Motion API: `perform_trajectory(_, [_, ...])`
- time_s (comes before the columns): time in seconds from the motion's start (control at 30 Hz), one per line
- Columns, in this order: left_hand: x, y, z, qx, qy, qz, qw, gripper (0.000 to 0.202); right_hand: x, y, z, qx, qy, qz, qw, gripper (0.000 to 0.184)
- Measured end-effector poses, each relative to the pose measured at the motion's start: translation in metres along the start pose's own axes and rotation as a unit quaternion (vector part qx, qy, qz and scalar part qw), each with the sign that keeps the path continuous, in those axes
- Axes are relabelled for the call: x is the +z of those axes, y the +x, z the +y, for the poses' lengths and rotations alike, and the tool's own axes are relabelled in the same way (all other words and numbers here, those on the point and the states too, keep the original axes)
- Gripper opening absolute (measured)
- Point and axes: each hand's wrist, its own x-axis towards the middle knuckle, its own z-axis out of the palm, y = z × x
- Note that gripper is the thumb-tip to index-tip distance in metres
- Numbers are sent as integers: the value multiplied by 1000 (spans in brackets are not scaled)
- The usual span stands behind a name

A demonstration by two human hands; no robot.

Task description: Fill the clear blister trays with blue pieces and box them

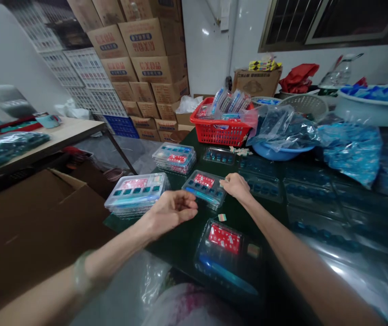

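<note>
My right hand [237, 186] is closed in a pinch over the right end of a clear plastic tray [204, 189]. A small pale piece shows at its fingertips. That tray holds a red dotted packet [203, 180], a row of small blue-green squares and a long blue item. Just left of it hovers my left hand [171, 212], its fingers loosely bent and the thumb apart, with nothing visible in it. A small striped piece [222, 217] lies on the dark table below. Nearest me is another clear tray [227, 262] with a red dotted packet and a blue item.
At the left stand two stacks of filled trays [137, 194]. Empty clear trays [323, 222] spread over the right side. A red basket [221, 131], a blue bowl [282, 151] and plastic bags line the back. An open cardboard box [37, 226] sits at lower left.
</note>
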Motion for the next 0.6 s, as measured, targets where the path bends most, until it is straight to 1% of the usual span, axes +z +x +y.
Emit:
perform_trajectory(0.03, [-1,10,7,67,87,-14,994,36,-1,0,0,0,-11,6,1000,15])
perform_trajectory(0.07, [-2,24,13,121,177,-23,977,43,-2,1,-1,0,-19,10,1000,16])
perform_trajectory(0.13, [-2,56,19,194,337,-42,921,63,-5,2,-1,-1,-26,10,1000,16])
perform_trajectory(0.2, [1,89,18,203,453,-96,863,88,-6,3,0,-5,-20,1,1000,16])
perform_trajectory(0.23, [3,103,15,203,488,-125,840,99,-7,4,0,-7,-12,-6,1000,15])
perform_trajectory(0.27, [5,115,11,198,512,-152,822,109,-8,4,1,-8,-1,-15,1000,14])
perform_trajectory(0.33, [8,132,2,196,534,-200,798,120,-8,4,2,-5,24,-33,999,12])
perform_trajectory(0.43, [7,142,-5,220,543,-241,774,122,-11,4,2,2,64,-58,996,14])
perform_trajectory(0.53, [3,144,-4,243,543,-254,763,120,-16,1,3,-1,98,-63,993,16])
perform_trajectory(0.6, [-1,143,-2,250,529,-258,769,120,-20,-4,5,-9,110,-50,993,18])
